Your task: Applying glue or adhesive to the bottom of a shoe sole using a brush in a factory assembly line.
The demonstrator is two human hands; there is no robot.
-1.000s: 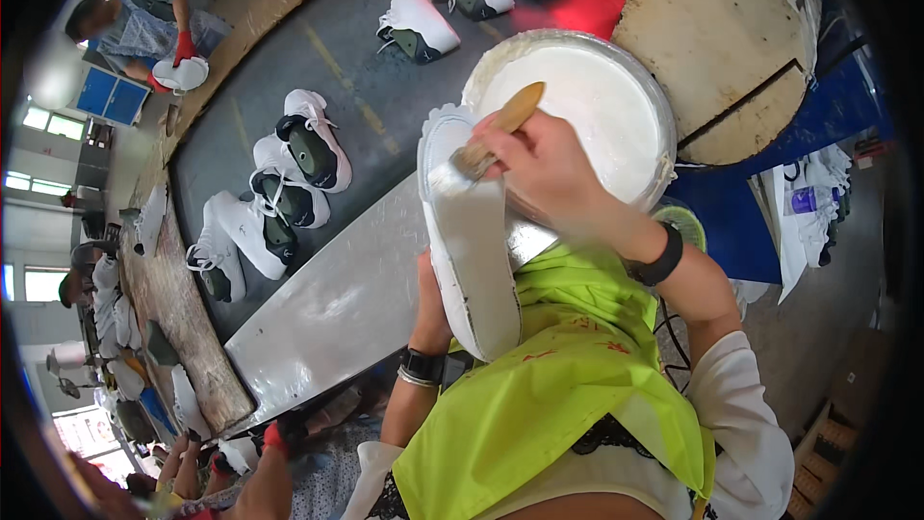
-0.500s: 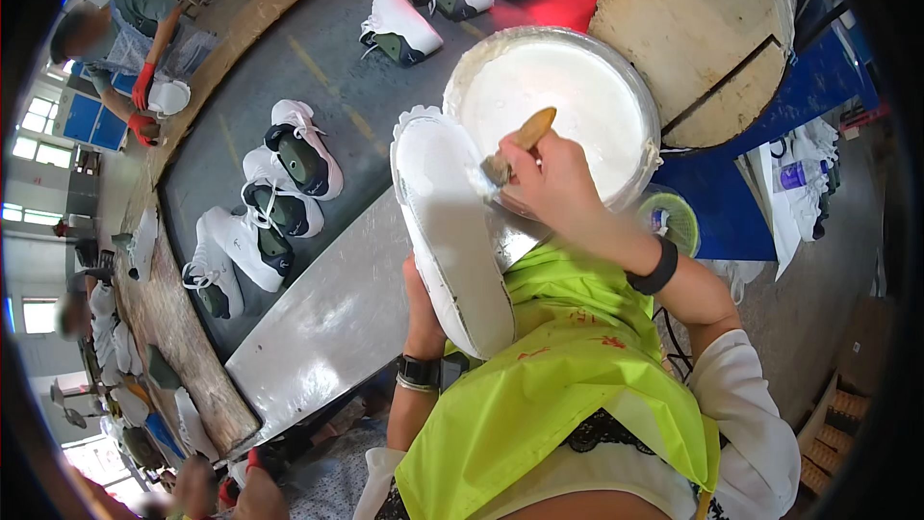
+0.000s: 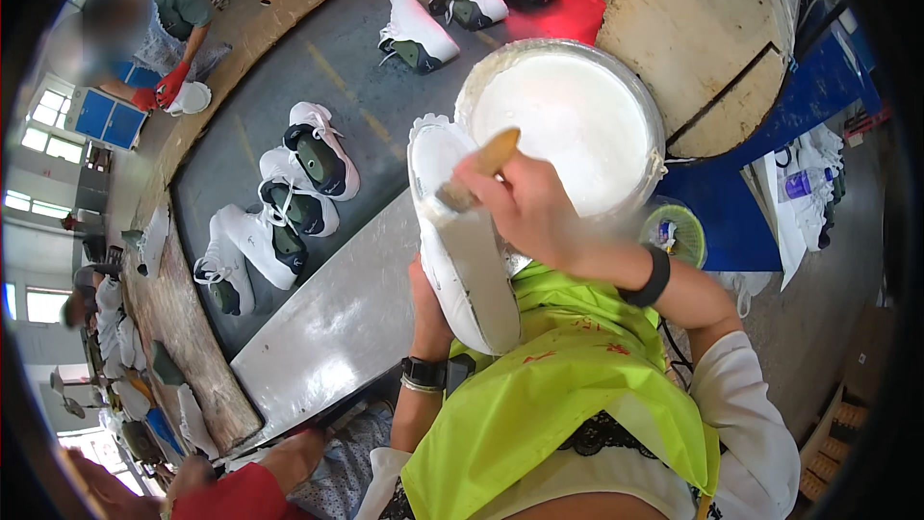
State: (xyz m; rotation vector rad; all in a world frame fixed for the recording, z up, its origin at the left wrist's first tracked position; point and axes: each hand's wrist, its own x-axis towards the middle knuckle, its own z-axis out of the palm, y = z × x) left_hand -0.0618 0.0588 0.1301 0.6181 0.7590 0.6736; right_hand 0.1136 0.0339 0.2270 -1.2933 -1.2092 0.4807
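A white shoe (image 3: 477,284) is tilted with its pale sole facing up toward me. My left hand (image 3: 429,300) grips it from below and from the left side; most of its fingers are hidden behind the shoe. In my right hand (image 3: 527,204) is a brush (image 3: 497,152) with a wooden handle, held in closed fingers. The bristles press on the upper half of the sole, where a wet white coat shows. Just beyond the right hand stands a large round basin (image 3: 657,120) of thick white liquid.
Several white shoes with dark green linings rest on the dark conveyor belt (image 3: 361,197). A metal ledge (image 3: 322,351) runs along its near side. Right of me hangs a green basket (image 3: 687,239). Across the belt, a person in red gloves (image 3: 171,87) handles a white item.
My right hand has brought the brush left and down, from the sole's right edge onto its middle. At lower left, a person in red has come further into view.
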